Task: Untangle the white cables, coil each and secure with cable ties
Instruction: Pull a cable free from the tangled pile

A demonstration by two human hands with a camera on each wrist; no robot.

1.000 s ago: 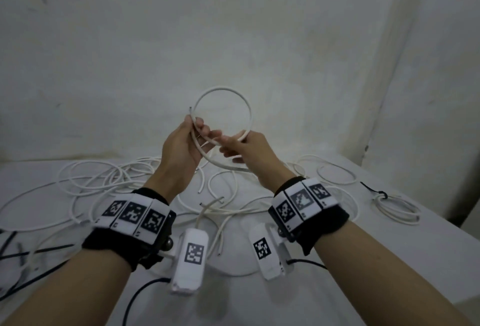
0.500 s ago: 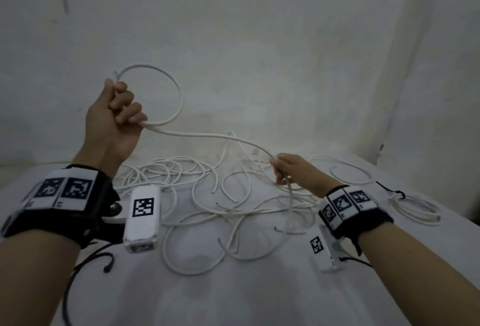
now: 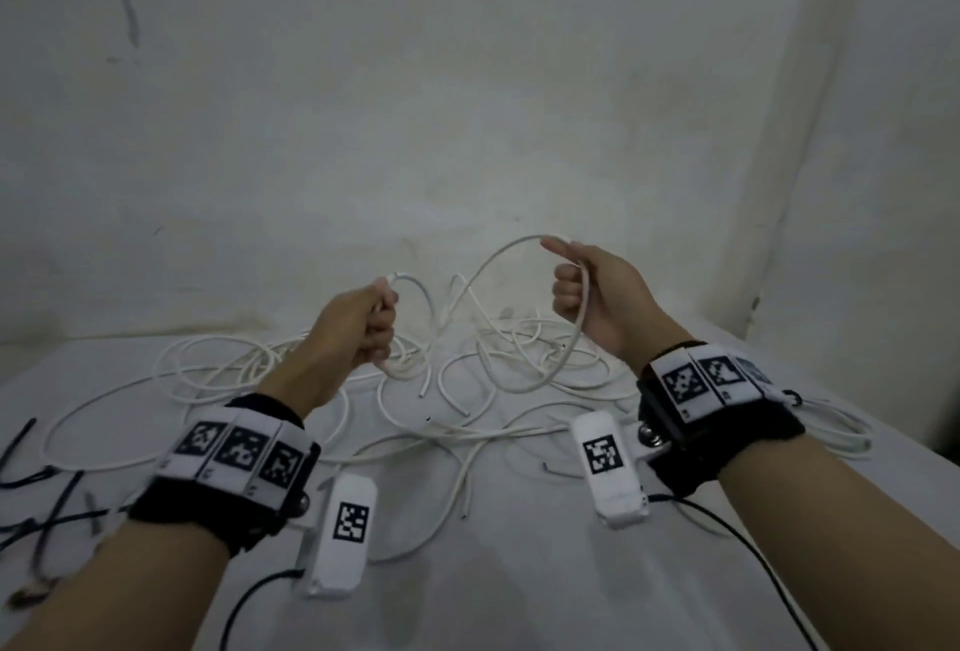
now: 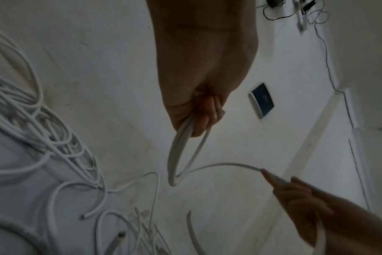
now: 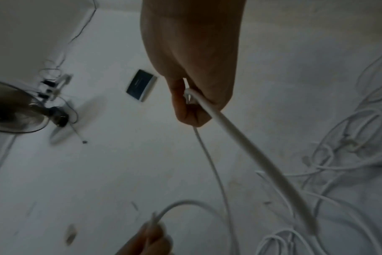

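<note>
A white cable runs between my two raised hands above the table. My left hand grips a small loop of it in a fist, seen close in the left wrist view as the cable loop leaving my left hand. My right hand grips the same cable further along; from it a slack length hangs down into the tangle of white cables. In the right wrist view the cable leaves my right hand.
The grey table carries loose white cables across its middle and left. A coiled white cable with a black tie lies at the right edge. Black cable ties lie at the far left. A wall stands close behind.
My left hand came down from high on the left to the middle, still holding its loop. My right hand rose from the tangle, lifting the cable.
</note>
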